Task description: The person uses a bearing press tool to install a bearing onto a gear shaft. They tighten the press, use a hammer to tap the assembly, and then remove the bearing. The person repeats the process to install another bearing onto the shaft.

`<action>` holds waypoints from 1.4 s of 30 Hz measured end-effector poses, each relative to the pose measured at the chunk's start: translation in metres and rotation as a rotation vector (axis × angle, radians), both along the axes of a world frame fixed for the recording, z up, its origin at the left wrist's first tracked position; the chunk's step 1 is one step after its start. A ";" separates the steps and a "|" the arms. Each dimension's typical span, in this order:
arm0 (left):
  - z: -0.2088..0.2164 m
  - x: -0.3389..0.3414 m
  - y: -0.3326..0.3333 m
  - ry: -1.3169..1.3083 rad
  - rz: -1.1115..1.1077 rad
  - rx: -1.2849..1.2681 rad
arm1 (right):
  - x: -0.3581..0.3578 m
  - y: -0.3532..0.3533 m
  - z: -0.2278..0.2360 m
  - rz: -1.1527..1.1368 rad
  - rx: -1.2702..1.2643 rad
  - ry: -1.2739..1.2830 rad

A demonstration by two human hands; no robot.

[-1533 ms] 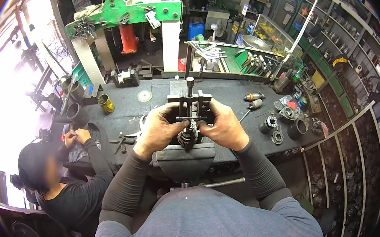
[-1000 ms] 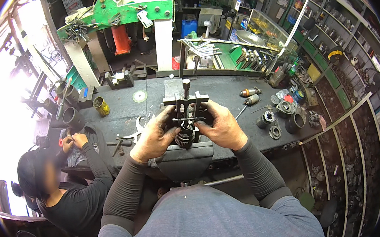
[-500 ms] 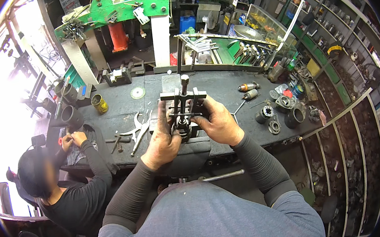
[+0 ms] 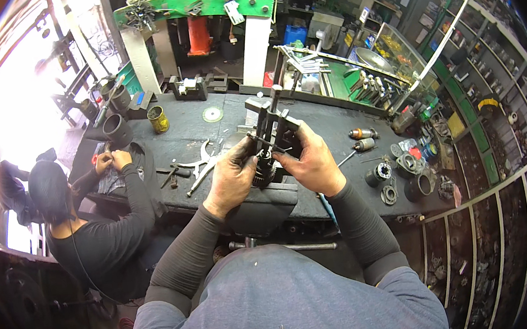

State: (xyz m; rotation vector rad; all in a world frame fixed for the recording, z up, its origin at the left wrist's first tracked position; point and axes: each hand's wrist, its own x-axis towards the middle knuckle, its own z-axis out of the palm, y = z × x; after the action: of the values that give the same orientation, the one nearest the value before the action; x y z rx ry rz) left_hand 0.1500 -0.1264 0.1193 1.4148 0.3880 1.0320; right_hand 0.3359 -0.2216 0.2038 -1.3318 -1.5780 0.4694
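Observation:
A dark metal gear puller [image 4: 267,126] stands in front of me, leaning to the right, with its centre screw pointing up. My left hand [image 4: 230,177] is closed round its left side, fingers on the puller's leg and thumb low near the jaws. On the other side my right hand [image 4: 313,165] grips the right leg, its thumb pressing inward. Below the hands a toothed gear [image 4: 266,174] shows between the puller's jaws. Directly under it is a bench vise [image 4: 261,210]; the hands hide how the gear is held there.
Locking pliers [image 4: 201,165] and a hammer [image 4: 174,175] lie left on the dark workbench [image 4: 197,129]. Metal rings and housings [image 4: 419,185] stand right. Another person [image 4: 97,244] works at the left. A green press frame [image 4: 197,4] rises behind; shelves [image 4: 491,225] line the right.
The puller has gone from nearly upright to leaning right, and both hands have turned with it. The whole view has swung, so the bench appears shifted and tilted.

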 end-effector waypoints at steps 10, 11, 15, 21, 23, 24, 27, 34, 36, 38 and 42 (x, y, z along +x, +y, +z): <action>0.005 0.030 -0.034 0.200 0.363 0.304 | 0.001 0.005 -0.003 0.023 0.115 -0.003; 0.004 0.034 -0.034 0.191 0.400 0.281 | 0.000 0.006 0.000 0.027 0.097 -0.015; -0.006 0.047 -0.031 0.050 0.482 0.332 | 0.007 0.004 0.008 0.071 0.040 -0.023; -0.018 0.058 -0.032 -0.036 0.645 0.399 | 0.013 0.007 0.008 0.104 0.047 -0.033; -0.022 0.058 -0.028 -0.033 0.675 0.454 | 0.009 0.006 0.015 0.123 0.039 -0.058; -0.025 0.058 -0.027 -0.034 0.699 0.495 | 0.011 0.005 0.020 0.148 0.021 -0.104; -0.023 0.056 -0.026 -0.021 0.687 0.486 | 0.017 0.001 0.050 0.100 0.009 -0.249; -0.016 0.057 -0.026 -0.067 0.697 0.480 | 0.000 0.014 0.147 -0.017 0.221 -0.882; -0.017 0.055 -0.025 -0.060 0.699 0.486 | -0.011 0.021 0.169 -0.073 0.000 -1.087; -0.013 0.054 -0.025 -0.068 0.688 0.481 | -0.019 0.029 0.183 -0.022 -0.181 -1.139; -0.018 0.055 -0.025 -0.077 0.622 0.447 | -0.007 0.041 0.177 0.185 -0.052 -0.939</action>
State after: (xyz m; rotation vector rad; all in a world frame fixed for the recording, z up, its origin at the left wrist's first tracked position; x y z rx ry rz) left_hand 0.2053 -0.1514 0.1015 1.6845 0.5854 1.7556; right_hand 0.3292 -0.1810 0.3808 -1.5522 -2.4736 -0.0474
